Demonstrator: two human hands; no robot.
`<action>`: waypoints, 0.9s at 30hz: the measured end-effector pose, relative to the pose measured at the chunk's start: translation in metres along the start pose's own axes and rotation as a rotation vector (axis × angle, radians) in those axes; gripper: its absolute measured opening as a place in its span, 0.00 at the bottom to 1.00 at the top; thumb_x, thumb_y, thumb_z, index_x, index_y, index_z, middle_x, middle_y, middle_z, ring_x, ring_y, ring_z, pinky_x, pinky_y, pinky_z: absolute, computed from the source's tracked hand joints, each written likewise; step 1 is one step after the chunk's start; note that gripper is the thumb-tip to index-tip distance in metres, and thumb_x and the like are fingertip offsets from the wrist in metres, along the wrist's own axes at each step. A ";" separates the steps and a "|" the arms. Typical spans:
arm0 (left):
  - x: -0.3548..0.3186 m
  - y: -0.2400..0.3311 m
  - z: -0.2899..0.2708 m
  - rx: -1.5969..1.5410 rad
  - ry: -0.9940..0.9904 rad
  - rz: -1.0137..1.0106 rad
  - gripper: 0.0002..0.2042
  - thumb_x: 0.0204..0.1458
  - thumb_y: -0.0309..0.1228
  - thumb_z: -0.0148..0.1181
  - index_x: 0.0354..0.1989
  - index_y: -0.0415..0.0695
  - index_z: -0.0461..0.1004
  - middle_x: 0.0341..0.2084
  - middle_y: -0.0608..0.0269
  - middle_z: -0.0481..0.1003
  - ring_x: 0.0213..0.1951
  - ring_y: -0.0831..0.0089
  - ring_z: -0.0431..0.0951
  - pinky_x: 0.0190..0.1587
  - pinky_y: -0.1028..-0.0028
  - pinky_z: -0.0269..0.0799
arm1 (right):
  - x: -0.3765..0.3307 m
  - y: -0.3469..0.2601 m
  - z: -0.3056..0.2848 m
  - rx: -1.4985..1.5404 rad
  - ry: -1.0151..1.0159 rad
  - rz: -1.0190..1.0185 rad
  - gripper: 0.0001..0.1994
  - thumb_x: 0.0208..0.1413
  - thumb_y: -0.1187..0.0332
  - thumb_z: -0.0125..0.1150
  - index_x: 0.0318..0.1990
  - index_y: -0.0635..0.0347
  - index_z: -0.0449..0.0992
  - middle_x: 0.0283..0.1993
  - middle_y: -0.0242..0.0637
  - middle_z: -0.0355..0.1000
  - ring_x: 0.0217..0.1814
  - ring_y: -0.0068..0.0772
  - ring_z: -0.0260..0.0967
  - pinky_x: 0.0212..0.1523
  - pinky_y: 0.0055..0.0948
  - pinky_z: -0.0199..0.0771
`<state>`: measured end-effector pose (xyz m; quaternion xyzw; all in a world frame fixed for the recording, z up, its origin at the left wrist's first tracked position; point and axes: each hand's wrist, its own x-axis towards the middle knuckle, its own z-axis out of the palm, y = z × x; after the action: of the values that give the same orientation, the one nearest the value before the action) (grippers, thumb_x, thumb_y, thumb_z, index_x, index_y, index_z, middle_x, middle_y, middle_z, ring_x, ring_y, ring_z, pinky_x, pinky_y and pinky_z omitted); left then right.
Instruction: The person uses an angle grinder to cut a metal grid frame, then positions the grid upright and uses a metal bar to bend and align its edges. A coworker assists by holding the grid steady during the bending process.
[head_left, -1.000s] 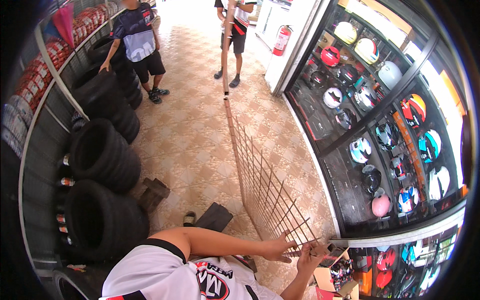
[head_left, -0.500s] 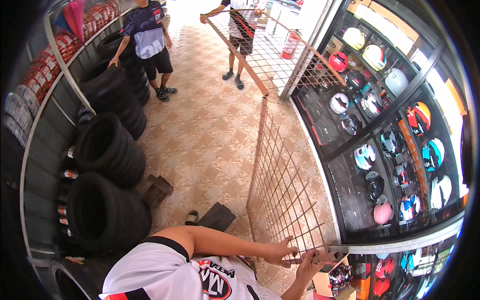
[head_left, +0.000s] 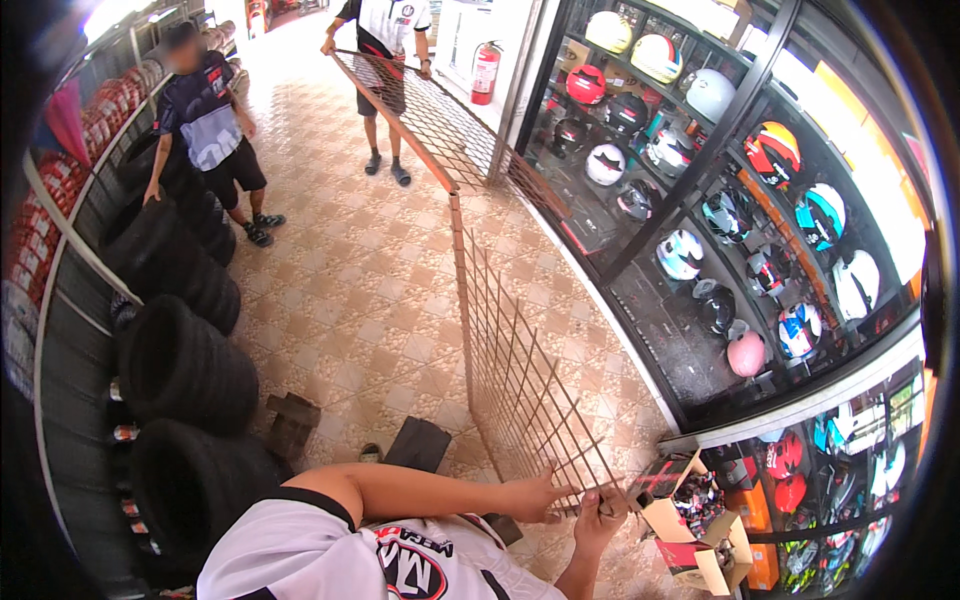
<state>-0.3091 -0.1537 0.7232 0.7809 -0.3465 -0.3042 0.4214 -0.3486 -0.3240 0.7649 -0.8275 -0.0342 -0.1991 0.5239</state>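
Observation:
A rust-brown wire mesh panel (head_left: 525, 365) stands on edge in front of me and joins a second mesh panel (head_left: 425, 120) at a corner. My left hand (head_left: 540, 496) reaches across to the near end of the panel, its fingers closed about the edge bars. Close beside it, my right hand (head_left: 598, 515) grips the same end, thumb up against the bar. The far panel is held up by another person (head_left: 385, 70), with both hands on its far edge. My lower fingers are partly hidden by the bars.
Stacked black tires (head_left: 190, 365) line the left, where a second person (head_left: 205, 125) rests a hand on them. A glass case of helmets (head_left: 680, 255) runs along the right. Open cardboard boxes (head_left: 705, 565) sit by my right hand; a black flat object (head_left: 418, 445) lies on the tiled floor.
My view has turned right, so the scene sits further left. The panel's near end now shows apart from the case corner, with more of the boxes visible. Both hands stay on the panel.

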 end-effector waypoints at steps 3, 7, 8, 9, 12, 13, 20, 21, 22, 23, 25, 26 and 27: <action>-0.014 0.000 -0.014 0.075 0.154 -0.006 0.31 0.60 0.52 0.61 0.65 0.44 0.64 0.51 0.24 0.73 0.65 0.11 0.53 0.69 0.42 0.59 | 0.015 -0.020 0.020 0.049 -0.086 0.041 0.16 0.65 0.62 0.65 0.32 0.64 0.69 0.28 0.29 0.66 0.31 0.22 0.63 0.32 0.26 0.64; -0.019 -0.015 -0.028 0.012 0.304 0.012 0.26 0.60 0.52 0.62 0.56 0.44 0.69 0.50 0.34 0.75 0.66 0.18 0.54 0.68 0.42 0.61 | 0.043 -0.041 0.049 0.117 -0.139 0.058 0.13 0.64 0.64 0.66 0.34 0.64 0.71 0.29 0.31 0.69 0.31 0.23 0.65 0.32 0.27 0.65; -0.021 -0.021 -0.031 0.012 0.340 0.016 0.26 0.60 0.51 0.63 0.55 0.44 0.69 0.51 0.32 0.74 0.66 0.19 0.55 0.68 0.42 0.61 | 0.048 -0.045 0.056 0.120 -0.157 0.033 0.14 0.64 0.64 0.66 0.35 0.64 0.71 0.29 0.32 0.69 0.31 0.23 0.65 0.32 0.27 0.65; -0.021 -0.026 -0.034 0.040 0.355 0.010 0.25 0.59 0.51 0.63 0.54 0.45 0.69 0.51 0.30 0.73 0.67 0.21 0.55 0.67 0.42 0.62 | 0.054 -0.048 0.062 0.122 -0.172 0.008 0.14 0.64 0.63 0.66 0.35 0.64 0.72 0.30 0.32 0.69 0.31 0.23 0.66 0.31 0.27 0.65; -0.021 -0.040 -0.044 -0.038 0.266 0.008 0.37 0.60 0.49 0.64 0.72 0.44 0.57 0.58 0.08 0.60 0.66 0.21 0.56 0.70 0.46 0.58 | 0.063 -0.054 0.076 0.064 -0.130 -0.106 0.15 0.66 0.61 0.64 0.35 0.65 0.72 0.28 0.32 0.69 0.29 0.22 0.65 0.30 0.27 0.64; -0.019 -0.042 -0.046 -0.069 0.254 -0.006 0.36 0.60 0.49 0.64 0.70 0.44 0.59 0.57 0.09 0.61 0.66 0.21 0.56 0.70 0.46 0.58 | 0.065 -0.055 0.079 0.027 -0.123 -0.103 0.15 0.67 0.61 0.64 0.35 0.65 0.71 0.28 0.32 0.68 0.28 0.22 0.64 0.30 0.26 0.63; 0.000 -0.026 -0.066 -0.060 0.207 -0.029 0.29 0.59 0.52 0.64 0.60 0.42 0.67 0.58 0.14 0.61 0.66 0.22 0.57 0.67 0.45 0.61 | 0.083 -0.045 0.073 0.081 -0.005 0.003 0.19 0.65 0.57 0.65 0.30 0.64 0.70 0.23 0.29 0.66 0.25 0.23 0.62 0.26 0.28 0.60; 0.003 -0.023 -0.067 -0.051 0.194 -0.020 0.29 0.59 0.52 0.63 0.59 0.42 0.67 0.59 0.13 0.60 0.66 0.22 0.57 0.66 0.45 0.62 | 0.084 -0.044 0.070 0.079 0.005 0.014 0.19 0.65 0.57 0.66 0.30 0.64 0.70 0.23 0.30 0.66 0.25 0.23 0.62 0.27 0.28 0.60; 0.005 -0.020 -0.066 -0.027 0.189 -0.012 0.30 0.59 0.52 0.63 0.60 0.43 0.67 0.58 0.13 0.60 0.65 0.22 0.58 0.66 0.45 0.62 | 0.084 -0.043 0.067 0.076 0.013 0.026 0.20 0.64 0.56 0.67 0.30 0.64 0.71 0.23 0.30 0.67 0.25 0.22 0.62 0.27 0.27 0.60; 0.006 -0.018 -0.065 -0.013 0.194 0.016 0.30 0.59 0.52 0.63 0.61 0.43 0.66 0.58 0.12 0.60 0.65 0.21 0.59 0.65 0.44 0.63 | 0.084 -0.042 0.064 0.086 0.003 0.041 0.20 0.64 0.56 0.67 0.31 0.64 0.71 0.23 0.30 0.67 0.25 0.22 0.62 0.27 0.27 0.60; 0.008 -0.016 -0.060 -0.018 0.212 0.018 0.32 0.60 0.53 0.63 0.63 0.44 0.65 0.57 0.13 0.62 0.64 0.21 0.60 0.65 0.44 0.63 | 0.082 -0.042 0.059 0.045 0.000 0.014 0.20 0.62 0.56 0.69 0.31 0.65 0.72 0.24 0.30 0.69 0.26 0.22 0.63 0.27 0.27 0.62; 0.008 -0.015 -0.056 -0.037 0.222 -0.007 0.32 0.60 0.53 0.63 0.65 0.44 0.64 0.56 0.15 0.64 0.64 0.21 0.60 0.65 0.44 0.63 | 0.081 -0.041 0.058 0.033 -0.009 0.003 0.20 0.61 0.55 0.71 0.31 0.65 0.73 0.25 0.31 0.70 0.26 0.22 0.64 0.28 0.27 0.63; 0.009 -0.015 -0.054 -0.052 0.232 -0.033 0.33 0.60 0.53 0.62 0.66 0.44 0.63 0.55 0.17 0.67 0.64 0.20 0.59 0.65 0.43 0.63 | 0.080 -0.041 0.057 0.040 -0.034 0.000 0.20 0.61 0.56 0.71 0.31 0.66 0.73 0.25 0.31 0.70 0.26 0.22 0.64 0.28 0.27 0.64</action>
<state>-0.2587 -0.1302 0.7330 0.8052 -0.2746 -0.2277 0.4737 -0.2696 -0.2679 0.8079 -0.8201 -0.0469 -0.1844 0.5396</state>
